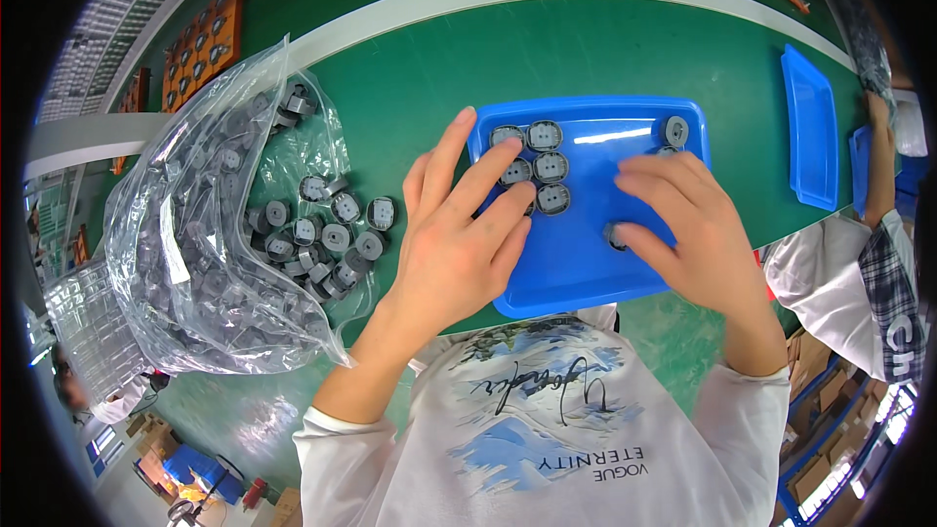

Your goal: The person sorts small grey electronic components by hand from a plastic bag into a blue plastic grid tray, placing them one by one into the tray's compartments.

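Note:
A shallow blue tray (586, 278) lies on the green table before me. In its left half, several small grey round-cornered plastic parts (551, 167) with pale faces stand in two columns. My left hand (459, 220) is spread over the tray's left rim, its fingertips on or just above the left column, partly hiding it. Over the right half hovers my right hand (688, 220), slightly blurred, thumb and fingers apart. One dark grey part (615, 236) shows beside its thumb tip; whether they touch I cannot tell. Another grey part (673, 130) lies at the tray's far right, above those fingers.
A large clear plastic bag (195, 263) full of grey parts lies open at the left, with several loose parts (337, 237) at its mouth. A second blue tray (810, 132) is at the right. Orange racks (203, 44) stand beyond a pale rail. Another person's arm (880, 156) is at the far right.

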Available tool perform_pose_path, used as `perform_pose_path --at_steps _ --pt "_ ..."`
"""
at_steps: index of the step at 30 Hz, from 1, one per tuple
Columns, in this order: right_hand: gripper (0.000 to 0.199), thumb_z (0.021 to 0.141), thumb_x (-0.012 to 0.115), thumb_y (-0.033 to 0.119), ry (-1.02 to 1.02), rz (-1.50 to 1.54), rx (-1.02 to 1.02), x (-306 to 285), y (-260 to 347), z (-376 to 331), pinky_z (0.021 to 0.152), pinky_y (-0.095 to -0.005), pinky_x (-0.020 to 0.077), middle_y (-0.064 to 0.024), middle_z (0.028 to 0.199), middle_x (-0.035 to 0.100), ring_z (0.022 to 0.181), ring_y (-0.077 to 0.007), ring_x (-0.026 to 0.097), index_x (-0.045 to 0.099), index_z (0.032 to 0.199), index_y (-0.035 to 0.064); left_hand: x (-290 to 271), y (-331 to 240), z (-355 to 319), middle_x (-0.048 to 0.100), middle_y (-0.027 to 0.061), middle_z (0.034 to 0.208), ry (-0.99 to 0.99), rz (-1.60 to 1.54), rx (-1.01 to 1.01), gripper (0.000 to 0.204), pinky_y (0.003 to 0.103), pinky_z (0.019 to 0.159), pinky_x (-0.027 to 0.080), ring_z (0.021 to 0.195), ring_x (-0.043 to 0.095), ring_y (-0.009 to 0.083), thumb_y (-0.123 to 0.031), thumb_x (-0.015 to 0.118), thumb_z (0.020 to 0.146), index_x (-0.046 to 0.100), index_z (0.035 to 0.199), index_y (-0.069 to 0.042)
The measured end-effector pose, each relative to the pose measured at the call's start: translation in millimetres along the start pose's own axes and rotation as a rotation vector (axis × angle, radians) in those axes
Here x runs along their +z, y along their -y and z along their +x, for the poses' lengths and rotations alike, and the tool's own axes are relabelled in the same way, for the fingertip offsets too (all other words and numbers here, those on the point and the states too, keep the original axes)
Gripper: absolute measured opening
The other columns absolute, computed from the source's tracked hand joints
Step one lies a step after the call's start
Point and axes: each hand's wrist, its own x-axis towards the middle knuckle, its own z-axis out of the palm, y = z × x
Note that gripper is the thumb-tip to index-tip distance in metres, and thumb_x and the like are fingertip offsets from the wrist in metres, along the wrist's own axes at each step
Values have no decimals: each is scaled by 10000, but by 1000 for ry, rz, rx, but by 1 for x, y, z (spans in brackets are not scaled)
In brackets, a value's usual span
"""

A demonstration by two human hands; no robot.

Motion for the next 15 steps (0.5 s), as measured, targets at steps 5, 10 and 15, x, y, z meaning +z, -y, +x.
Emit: perform_pose_path --at_steps 5,10,15 --pt "326 750 781 92 104 -43 -61 1 -6 -22 856 -436 519 -116 1134 625 980 -328 620 682 1051 18 3 3 1 633 84 1377 -12 13 11 265 527 1099 351 1430 428 407 -71 795 740 754 1002 -77" --pt "300 750 789 119 6 -40 -132 21 0 -16 790 -424 512 -114 1069 612 905 -318 618 677 1014 33 -6 4 0 633 98 1335 -31 5 8 275 497 1066 385 1377 464 397 -62 797 740 747 1011 -71" --pt "239 756 781 114 -20 -24 8 26 16 -13 748 -416 499 -98 979 595 859 -304 608 649 940 39 -44 13 -19 624 99 1088 -134 191 -243 291 467 960 425 1081 531 335 -61 784 773 727 1058 -59"
